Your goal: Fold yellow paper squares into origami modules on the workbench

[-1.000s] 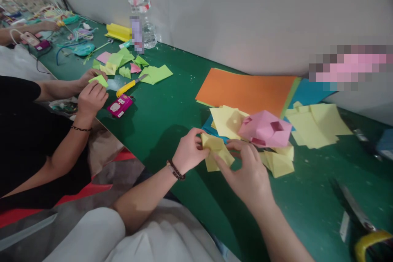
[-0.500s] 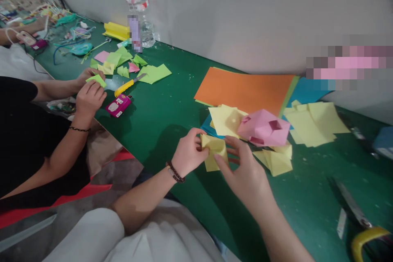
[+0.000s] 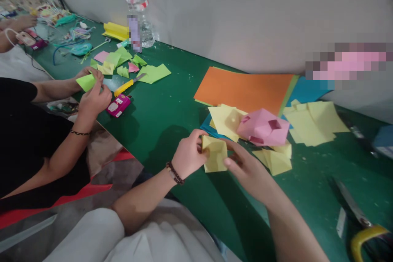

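Yellow paper (image 3: 215, 155) sits below frame centre, left edge pinched in the left hand (image 3: 188, 154). The right hand (image 3: 250, 174), thumb and fingers apart, borders its right edge.

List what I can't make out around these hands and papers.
All in the head view:
- Left hand: some fingertips, hidden behind the yellow paper it holds.
- Blue sheet: its full extent, partly covered by the orange sheet.
- Scissors: part of the handle, cut off at the lower right corner.
- Pink thing: its identity, masked by pixelation.
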Tool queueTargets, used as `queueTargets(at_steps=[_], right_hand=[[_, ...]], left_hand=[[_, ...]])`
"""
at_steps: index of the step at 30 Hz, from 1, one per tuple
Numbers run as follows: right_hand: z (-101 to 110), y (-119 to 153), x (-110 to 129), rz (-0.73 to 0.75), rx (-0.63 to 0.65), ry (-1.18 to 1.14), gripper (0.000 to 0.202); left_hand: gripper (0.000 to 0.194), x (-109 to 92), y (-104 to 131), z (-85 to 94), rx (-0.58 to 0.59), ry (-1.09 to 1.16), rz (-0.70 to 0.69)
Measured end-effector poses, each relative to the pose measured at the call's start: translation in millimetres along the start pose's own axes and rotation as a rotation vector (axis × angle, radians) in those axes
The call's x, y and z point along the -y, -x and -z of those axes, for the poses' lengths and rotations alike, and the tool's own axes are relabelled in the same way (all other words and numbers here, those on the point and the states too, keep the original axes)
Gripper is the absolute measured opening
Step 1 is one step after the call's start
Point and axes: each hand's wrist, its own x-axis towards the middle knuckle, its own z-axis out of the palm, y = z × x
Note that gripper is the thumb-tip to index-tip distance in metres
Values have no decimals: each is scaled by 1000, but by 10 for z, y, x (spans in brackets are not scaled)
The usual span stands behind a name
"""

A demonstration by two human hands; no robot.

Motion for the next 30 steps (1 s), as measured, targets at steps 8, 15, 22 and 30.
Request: queueTargets(at_steps=[8, 15, 22, 30], right_hand=[[92, 3, -21, -87, 21, -101, 50], [-10, 26, 42, -61, -101, 152, 43], [-52, 33, -9, -42, -223, 241, 26], [-58, -4, -87, -70, -266, 344, 21]], left_hand=[[40, -16, -25, 25, -23, -31, 28], [40, 0, -6, -3, -19, -88, -14], [41, -80, 34, -21, 4, -85, -32], [40, -84, 66, -62, 13, -107, -61]])
